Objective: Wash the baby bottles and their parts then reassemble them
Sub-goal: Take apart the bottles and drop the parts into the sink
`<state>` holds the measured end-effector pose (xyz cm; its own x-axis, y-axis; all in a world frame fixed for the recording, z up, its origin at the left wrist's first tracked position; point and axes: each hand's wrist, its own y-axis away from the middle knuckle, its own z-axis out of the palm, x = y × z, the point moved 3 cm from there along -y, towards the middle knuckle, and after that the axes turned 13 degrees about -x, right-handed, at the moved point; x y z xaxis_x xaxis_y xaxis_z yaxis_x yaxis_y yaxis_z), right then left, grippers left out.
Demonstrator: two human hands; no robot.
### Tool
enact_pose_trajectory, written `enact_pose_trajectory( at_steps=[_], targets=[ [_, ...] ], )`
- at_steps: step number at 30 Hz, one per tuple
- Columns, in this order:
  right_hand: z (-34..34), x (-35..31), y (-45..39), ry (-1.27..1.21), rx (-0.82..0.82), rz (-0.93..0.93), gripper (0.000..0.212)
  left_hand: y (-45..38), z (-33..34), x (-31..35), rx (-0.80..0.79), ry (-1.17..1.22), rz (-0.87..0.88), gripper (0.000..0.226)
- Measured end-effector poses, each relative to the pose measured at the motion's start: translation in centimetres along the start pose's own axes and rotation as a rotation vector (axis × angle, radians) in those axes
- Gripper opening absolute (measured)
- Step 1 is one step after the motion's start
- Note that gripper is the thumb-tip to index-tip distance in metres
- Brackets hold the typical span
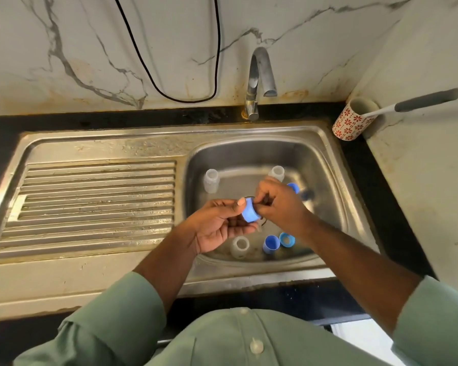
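Note:
Over the sink basin (325, 167), my left hand (217, 225) grips a blue bottle cap (250, 213) between thumb and fingers. My right hand (278, 204) pinches at the cap's far side; what its fingertips hold is hidden. Three clear bottles stand in the basin: one at the back left (211, 180), one at the back (276, 173) and one near the front (240, 247). A blue cap (271, 244) and a blue ring (287, 239) lie near the front, and another blue part (293, 188) shows behind my right hand.
The tap (259, 80) arches over the basin's back edge, with no water running. A ribbed steel drainboard (95, 204) lies to the left. At the back right a red-patterned cup (353, 120) holds a grey-handled brush (423, 101). A black cable (185, 99) hangs on the wall.

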<state>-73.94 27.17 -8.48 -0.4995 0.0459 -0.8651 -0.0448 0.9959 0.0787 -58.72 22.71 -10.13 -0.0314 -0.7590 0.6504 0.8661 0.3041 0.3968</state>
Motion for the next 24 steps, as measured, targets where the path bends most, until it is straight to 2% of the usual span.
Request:
enact_pose_trajectory(
  at_steps=[4,6,9,11,14,17,20,24],
  targets=[
    [-0.4,-0.8,-0.7,-0.234,-0.018,0.141,0.028,0.2,0.5,1.6,-0.072,-0.021,0.041,0.032],
    [-0.3,-0.7,-0.9,-0.247,-0.014,0.157,0.03,0.3,0.1,1.7,-0.053,-0.016,0.037,0.034],
    [0.2,-0.4,-0.8,-0.229,-0.059,0.212,0.033,0.4,-0.4,0.9,0.021,0.019,0.017,0.038],
    [0.7,-0.3,-0.6,-0.3,-0.104,0.26,0.034,0.4,-0.8,0.3,0.073,0.032,0.0,0.041],
    [1.6,0.2,-0.5,-0.35,-0.073,0.317,0.029,0.3,-1.8,-0.5,0.179,0.067,-0.006,0.045],
    [2.4,1.1,-0.6,-0.377,-0.077,0.31,0.024,0.0,-3.0,-0.9,0.259,0.085,-0.01,0.034],
    [3.3,2.8,-1.0,-0.554,-0.173,0.333,0.031,-0.6,-4.9,-0.8,0.347,0.05,-0.009,0.02],
    [4.6,4.9,-2.7,-0.66,-0.066,0.397,0.023,-2.5,-7.4,-0.2,0.408,-0.065,-0.008,0.035]
  ],
)
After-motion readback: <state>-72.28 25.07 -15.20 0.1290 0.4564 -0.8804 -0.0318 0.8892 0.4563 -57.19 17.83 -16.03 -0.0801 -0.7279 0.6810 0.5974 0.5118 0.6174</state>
